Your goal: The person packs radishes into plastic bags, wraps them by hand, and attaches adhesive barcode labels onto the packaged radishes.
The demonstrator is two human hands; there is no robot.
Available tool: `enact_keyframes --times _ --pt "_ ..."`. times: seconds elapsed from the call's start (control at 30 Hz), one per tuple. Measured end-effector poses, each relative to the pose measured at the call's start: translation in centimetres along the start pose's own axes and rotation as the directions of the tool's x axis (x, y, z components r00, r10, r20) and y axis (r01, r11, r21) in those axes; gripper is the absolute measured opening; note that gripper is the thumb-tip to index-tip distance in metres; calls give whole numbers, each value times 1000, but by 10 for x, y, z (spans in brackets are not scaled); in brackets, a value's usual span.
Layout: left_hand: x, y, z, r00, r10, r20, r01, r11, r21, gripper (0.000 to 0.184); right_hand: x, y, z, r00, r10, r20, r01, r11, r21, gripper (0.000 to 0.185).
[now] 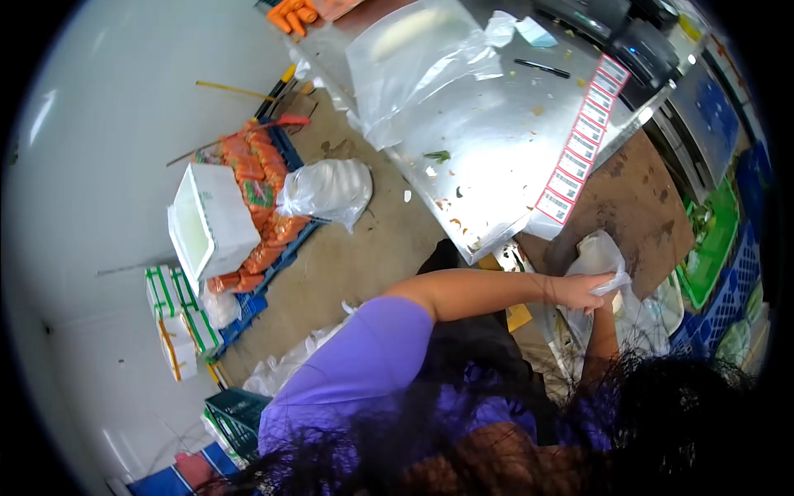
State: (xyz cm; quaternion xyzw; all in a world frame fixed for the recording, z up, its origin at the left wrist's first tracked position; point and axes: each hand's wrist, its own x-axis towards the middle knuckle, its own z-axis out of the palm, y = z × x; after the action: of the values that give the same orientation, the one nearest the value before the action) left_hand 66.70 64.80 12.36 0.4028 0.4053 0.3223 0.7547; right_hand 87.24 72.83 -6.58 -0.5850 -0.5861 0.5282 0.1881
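Observation:
On the right, a clear plastic bag (597, 250) with something pale inside is held beside the brown board. My left hand (577, 291) reaches across from the left and is closed on the bag's gathered film. My right hand (609, 304) comes up from below and meets the left one at the bag. It looks closed on the film too, though its fingers are mostly hidden. Loose plastic (645, 322) hangs to the right of the hands. A strip of red-bordered barcode labels (583, 136) lies along the near edge of the metal table (488, 132).
On the table are a black pen (542, 68), a large plastic sheet (413, 70), scraps and black machines (641, 54). Bagged carrots (263, 161), a white foam box (217, 221) and a full white bag (331, 192) stand left. A green crate (718, 248) is right.

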Motion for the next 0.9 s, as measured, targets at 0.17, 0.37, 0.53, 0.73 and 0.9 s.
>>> enact_keyframes --times 0.17,0.37,0.53,0.73,0.9 --pt "22 -58 2 973 143 -181 -60 914 400 78 -56 -10 0 954 -263 143 276 958 -79 43" --pt "-33 -27 9 981 -11 -194 160 611 775 96 -166 -20 -5 909 -393 139 364 586 -724 49" --pt "-62 -60 9 992 79 94 -122 585 802 48 -250 -96 35 983 -181 31 147 670 -728 53" --pt "-120 -75 -10 967 196 160 -245 564 789 29 -286 -100 81 997 -77 26 73 709 -702 54" --pt "-209 -56 -52 978 206 30 -146 571 808 28 -285 -131 151 986 -95 135 163 694 -702 50"
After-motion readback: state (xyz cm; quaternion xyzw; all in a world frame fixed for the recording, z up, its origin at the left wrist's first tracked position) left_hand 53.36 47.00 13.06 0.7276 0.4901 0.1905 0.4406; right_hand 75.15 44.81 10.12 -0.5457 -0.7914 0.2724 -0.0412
